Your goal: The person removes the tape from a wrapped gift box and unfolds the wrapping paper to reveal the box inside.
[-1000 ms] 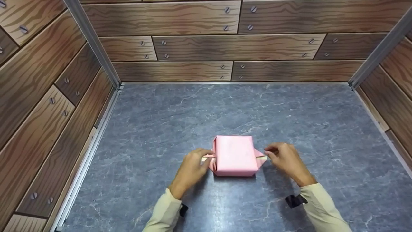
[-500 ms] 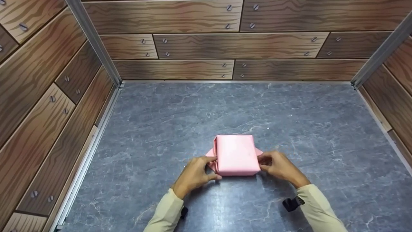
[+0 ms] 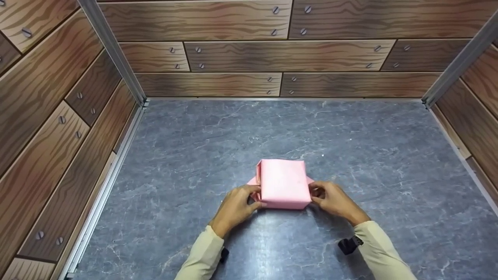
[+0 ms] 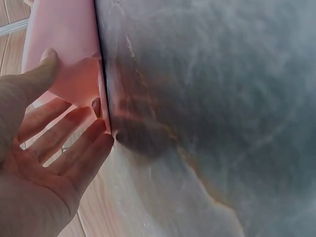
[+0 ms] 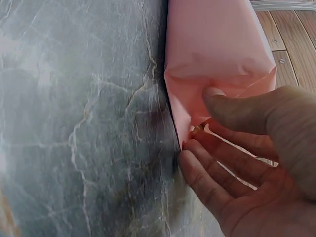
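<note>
A box wrapped in pink paper stands between both hands in the head view, with folded flaps sticking out at its left and right ends. My left hand grips the left end, its thumb at the near corner. In the left wrist view that thumb lies against the pink paper, the fingers spread along the flap's edge. My right hand holds the other end. There the thumb presses into the folded paper, with fingers around the pointed flap, partly hiding it.
The box sits on a grey marble-patterned table. Wood-plank-patterned panels rise behind it and at both sides, joined by metal rails. Black wrist cameras hang below the sleeves.
Both hands went from pinching the outstretched flap tips to gripping close in at the box ends. The box has shifted slightly away from the person, and its front face shows taller.
</note>
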Demonstrator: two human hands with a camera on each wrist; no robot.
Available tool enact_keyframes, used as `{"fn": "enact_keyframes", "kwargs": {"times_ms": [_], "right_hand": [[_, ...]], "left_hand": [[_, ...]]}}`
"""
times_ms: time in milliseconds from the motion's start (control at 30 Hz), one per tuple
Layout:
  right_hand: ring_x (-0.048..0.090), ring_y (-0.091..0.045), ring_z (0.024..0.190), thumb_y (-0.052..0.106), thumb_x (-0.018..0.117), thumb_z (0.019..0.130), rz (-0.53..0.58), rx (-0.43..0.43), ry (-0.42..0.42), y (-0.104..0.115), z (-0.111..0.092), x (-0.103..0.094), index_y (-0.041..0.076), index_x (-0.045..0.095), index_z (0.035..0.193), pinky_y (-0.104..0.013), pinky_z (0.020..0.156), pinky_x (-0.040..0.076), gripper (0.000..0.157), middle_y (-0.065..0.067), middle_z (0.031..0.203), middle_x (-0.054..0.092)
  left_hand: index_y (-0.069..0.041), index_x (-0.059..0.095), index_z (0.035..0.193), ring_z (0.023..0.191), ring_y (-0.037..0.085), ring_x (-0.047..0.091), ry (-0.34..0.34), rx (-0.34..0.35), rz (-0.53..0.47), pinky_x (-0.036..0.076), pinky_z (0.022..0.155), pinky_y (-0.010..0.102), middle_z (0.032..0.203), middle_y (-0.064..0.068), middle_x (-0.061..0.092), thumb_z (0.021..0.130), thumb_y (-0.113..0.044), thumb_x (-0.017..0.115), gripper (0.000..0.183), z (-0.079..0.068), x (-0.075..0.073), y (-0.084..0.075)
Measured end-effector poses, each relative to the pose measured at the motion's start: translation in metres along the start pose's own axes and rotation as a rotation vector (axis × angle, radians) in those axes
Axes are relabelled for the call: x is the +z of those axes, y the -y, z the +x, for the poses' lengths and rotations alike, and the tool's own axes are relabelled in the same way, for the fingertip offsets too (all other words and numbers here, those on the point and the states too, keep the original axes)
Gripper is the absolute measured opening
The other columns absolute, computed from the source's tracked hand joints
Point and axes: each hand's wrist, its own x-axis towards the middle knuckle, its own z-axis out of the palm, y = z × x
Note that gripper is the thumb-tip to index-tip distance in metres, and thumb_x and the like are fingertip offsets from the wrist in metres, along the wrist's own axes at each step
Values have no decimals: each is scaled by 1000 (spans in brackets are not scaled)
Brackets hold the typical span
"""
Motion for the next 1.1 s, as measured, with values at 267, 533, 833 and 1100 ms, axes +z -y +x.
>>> {"fn": "enact_keyframes", "kwargs": {"times_ms": [267,533,833,1100], "right_hand": [[64,-18,86,-6,66,88,29,-47,28,-5,-2,1,-12,65,113,-29,78,55,26,-13,98,69],[58,-17,84,-12,66,85,57,-80,-38,-3,-6,-1,-10,65,109,-25,74,50,24,-16,96,61],[63,-28,84,-13,72,81,108,-144,-21,-2,-8,-9,-3,67,97,-29,75,56,19,-18,101,63],[67,-31,92,-6,76,82,124,-84,35,-1,-13,-15,0,68,93,-34,79,57,16,-18,109,68]], "left_hand": [[-14,75,106,90,13,69,-4,9,-26,55,82,32,101,-4,73,86,-21,82,23,-4,0,1],[-14,73,93,87,15,68,20,45,-66,53,79,27,92,-5,71,85,-18,83,14,-7,-4,2],[-14,70,87,109,16,62,43,84,-21,51,97,35,107,-3,72,77,-17,89,22,-14,-8,3],[-13,75,104,111,18,57,91,129,40,47,101,36,107,-3,68,77,-25,89,33,-20,-13,3]]}}
